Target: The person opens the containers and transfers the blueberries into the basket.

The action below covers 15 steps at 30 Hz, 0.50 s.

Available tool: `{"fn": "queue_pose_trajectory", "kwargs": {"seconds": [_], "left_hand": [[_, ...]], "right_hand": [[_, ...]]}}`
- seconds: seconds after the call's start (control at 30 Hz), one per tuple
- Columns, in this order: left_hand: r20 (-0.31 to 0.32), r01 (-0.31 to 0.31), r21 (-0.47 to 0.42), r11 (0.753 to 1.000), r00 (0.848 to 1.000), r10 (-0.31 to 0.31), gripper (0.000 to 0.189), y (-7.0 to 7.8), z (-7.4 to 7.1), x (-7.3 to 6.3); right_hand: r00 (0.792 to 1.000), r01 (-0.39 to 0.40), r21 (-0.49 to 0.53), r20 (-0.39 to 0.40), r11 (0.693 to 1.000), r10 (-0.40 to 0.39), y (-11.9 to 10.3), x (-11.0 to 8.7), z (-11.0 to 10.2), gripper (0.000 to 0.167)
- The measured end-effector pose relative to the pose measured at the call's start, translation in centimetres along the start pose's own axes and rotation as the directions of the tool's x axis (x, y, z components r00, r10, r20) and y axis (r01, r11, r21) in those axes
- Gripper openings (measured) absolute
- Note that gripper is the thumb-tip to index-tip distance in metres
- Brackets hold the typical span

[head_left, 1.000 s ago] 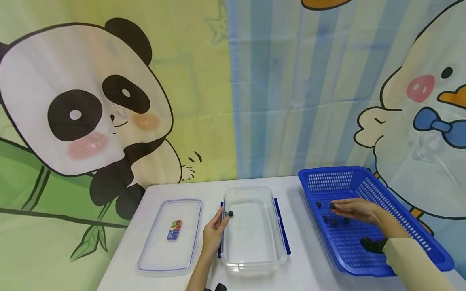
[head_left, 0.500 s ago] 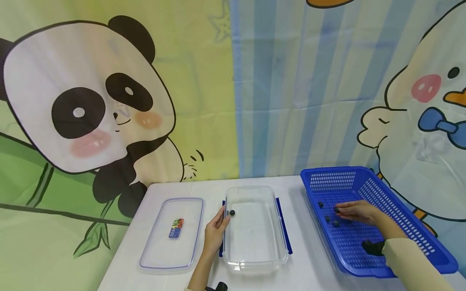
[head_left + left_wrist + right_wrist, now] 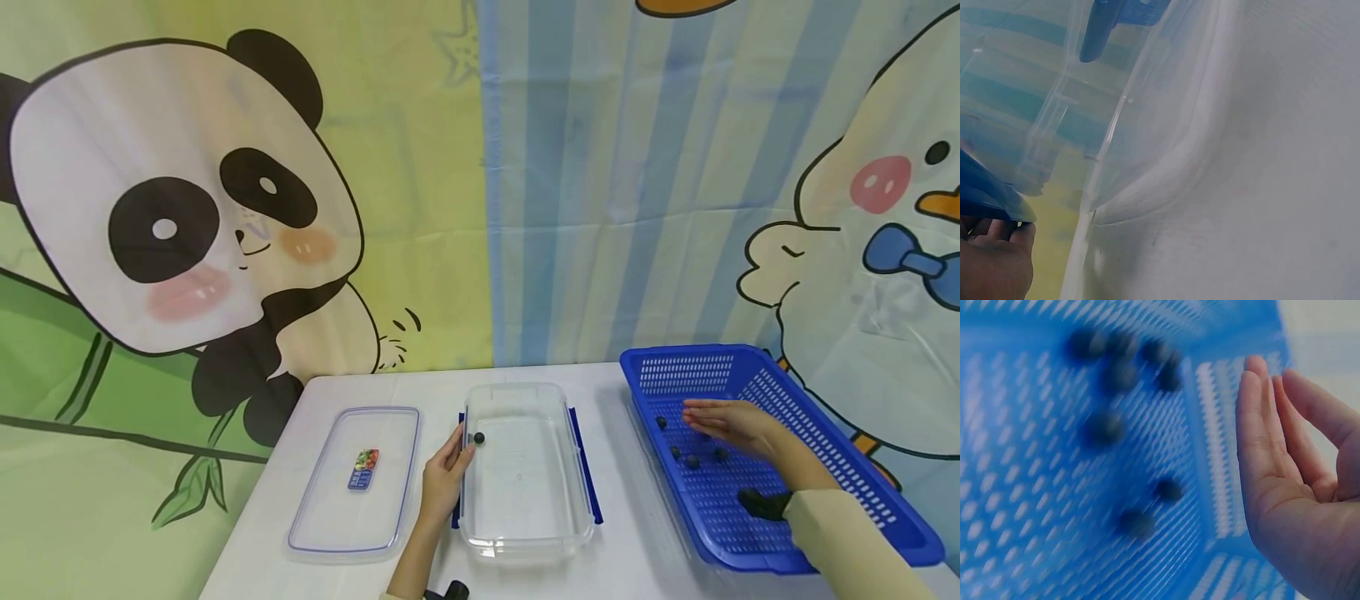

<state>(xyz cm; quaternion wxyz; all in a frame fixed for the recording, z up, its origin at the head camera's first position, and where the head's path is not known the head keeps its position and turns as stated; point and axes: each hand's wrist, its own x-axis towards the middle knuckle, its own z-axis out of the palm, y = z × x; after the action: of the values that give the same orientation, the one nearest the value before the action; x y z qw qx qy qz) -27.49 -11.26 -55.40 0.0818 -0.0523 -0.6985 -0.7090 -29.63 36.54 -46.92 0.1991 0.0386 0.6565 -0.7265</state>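
My left hand [image 3: 442,479] grips the left side of a clear plastic food container [image 3: 525,517], at its blue side latch [image 3: 988,194]. One small dark ball [image 3: 478,438] shows inside it near the left wall, close to my thumb. Over the blue perforated basket [image 3: 697,354], my right hand [image 3: 738,425] hovers with nearly straight fingers [image 3: 1254,425], thumb close to them and nothing visible between. Several matching dark balls [image 3: 1104,428] lie on the basket floor. The head view has part of them hidden behind the right hand.
A clear lid [image 3: 345,517] with a bluish rim and a colourful label [image 3: 363,469] lies flat left of the container. The blue latch [image 3: 585,467] on the container's right side hangs outward. Behind the white table [image 3: 622,533] hangs a printed curtain [image 3: 420,208].
My right hand has risen slightly off the ball at its fingertips, which no longer shows there; more of the basket's balls are visible. The left hand stays on the container.
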Motion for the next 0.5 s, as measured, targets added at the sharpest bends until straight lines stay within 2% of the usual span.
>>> {"fn": "queue_pose_trajectory", "kwargs": {"seconds": [0.13, 0.23, 0.33, 0.5], "left_hand": [[-0.001, 0.001, -0.001, 1.000, 1.000, -0.001, 0.057, 0.0, 0.0, 0.0], [0.001, -0.002, -0.006, 1.000, 1.000, 0.002, 0.056, 0.1, 0.0, -0.1], [-0.003, 0.007, -0.016, 1.000, 1.000, -0.007, 0.055, 0.1, 0.0, -0.1], [-0.009, 0.022, -0.019, 1.000, 1.000, -0.022, 0.051, 0.2, 0.2, -0.1]], "right_hand": [[0.998, 0.033, 0.110, 0.050, 0.993, -0.039, -2.8, 0.4, 3.3, 0.030], [0.995, 0.071, 0.087, 0.063, 0.994, -0.076, -4.7, 1.0, 6.8, 0.038], [0.989, 0.118, 0.013, 0.090, 0.993, -0.118, -5.8, 2.1, 10.8, 0.048], [0.980, 0.135, -0.056, 0.156, 0.989, -0.125, -5.9, 4.6, 17.6, 0.042]]}}
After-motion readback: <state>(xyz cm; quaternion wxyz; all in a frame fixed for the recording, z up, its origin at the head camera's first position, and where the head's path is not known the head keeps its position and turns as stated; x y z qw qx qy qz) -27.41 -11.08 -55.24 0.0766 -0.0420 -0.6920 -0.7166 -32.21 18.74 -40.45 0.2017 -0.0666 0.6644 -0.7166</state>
